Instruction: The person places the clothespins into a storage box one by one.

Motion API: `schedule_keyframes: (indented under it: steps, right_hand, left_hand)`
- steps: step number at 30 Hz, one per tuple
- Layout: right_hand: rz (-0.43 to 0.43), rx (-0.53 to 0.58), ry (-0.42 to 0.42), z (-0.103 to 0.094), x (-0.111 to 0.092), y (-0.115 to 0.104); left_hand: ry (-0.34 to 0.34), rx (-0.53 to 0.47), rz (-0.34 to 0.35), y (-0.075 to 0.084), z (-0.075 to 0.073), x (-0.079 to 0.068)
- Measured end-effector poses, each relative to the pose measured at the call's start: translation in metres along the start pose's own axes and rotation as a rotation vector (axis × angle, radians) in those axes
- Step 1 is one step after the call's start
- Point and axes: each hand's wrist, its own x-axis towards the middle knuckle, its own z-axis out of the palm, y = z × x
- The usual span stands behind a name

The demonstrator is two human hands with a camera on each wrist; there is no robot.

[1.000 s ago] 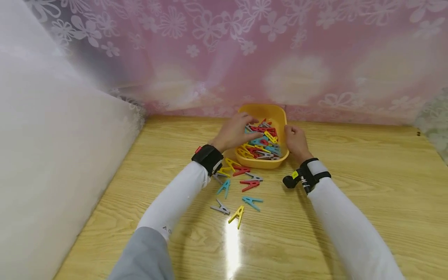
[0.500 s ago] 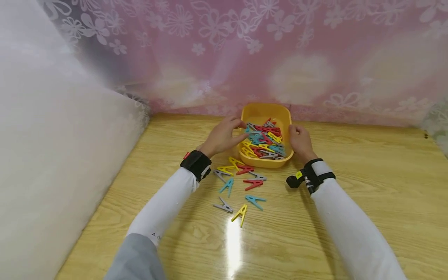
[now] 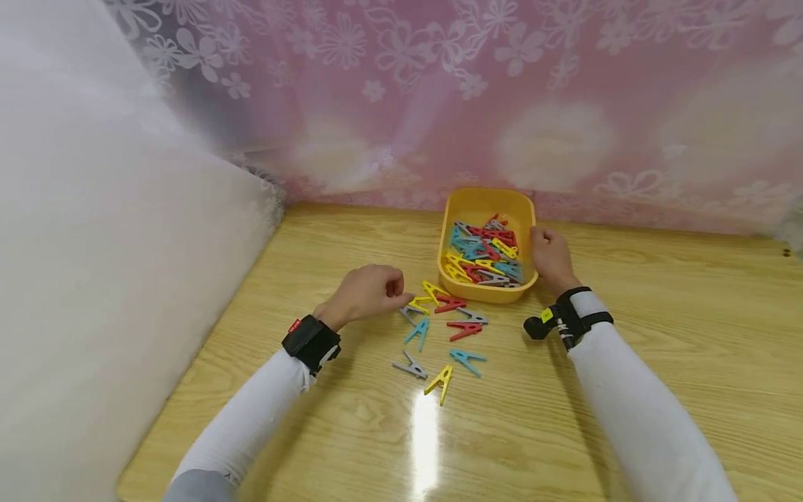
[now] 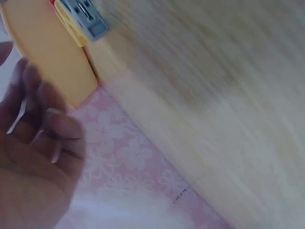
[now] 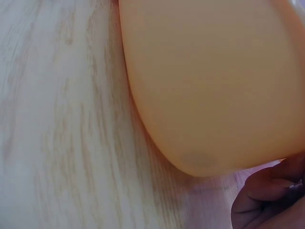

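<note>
My left hand [image 3: 366,293] is over the table, left of a loose group of clothespins, its fingers loosely bent and nothing held. Its thumb tip lies near a yellow clothespin [image 3: 419,305]; whether they touch I cannot tell. In the left wrist view the hand [image 4: 40,157] also holds nothing, and a grey clothespin [image 4: 93,24] shows beyond it. My right hand [image 3: 552,258] grips the right rim of a yellow plastic basket [image 3: 486,295], whose wall [image 5: 209,90] fills much of the right wrist view. Inside lies a pile of red, blue, yellow and grey clothespins [image 3: 492,252].
Several clothespins lie scattered in front of the basket, among them a red one [image 3: 465,329], a blue one [image 3: 468,360] and a yellow one [image 3: 441,380]. A pink flowered curtain [image 3: 426,104] hangs behind the wooden table [image 3: 677,335]. A white sheet [image 3: 113,244] borders the left.
My left hand has left the basket and come down and left toward the loose clothespins. The right hand still holds the basket's rim. The head view has shifted slightly.
</note>
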Motion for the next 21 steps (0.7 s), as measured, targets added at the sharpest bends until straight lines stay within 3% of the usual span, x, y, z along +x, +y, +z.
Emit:
schedule_keyframes:
  steps: [12, 21]
  right_hand:
    - [0.021, 0.032, -0.009, -0.003, 0.0, -0.002]
    - [0.02, 0.061, -0.022, -0.002, -0.002, -0.003]
  left_hand:
    - [-0.269, 0.074, -0.204, 0.033, 0.021, -0.025]
    - [-0.285, 0.116, -0.215, 0.042, 0.031, -0.027]
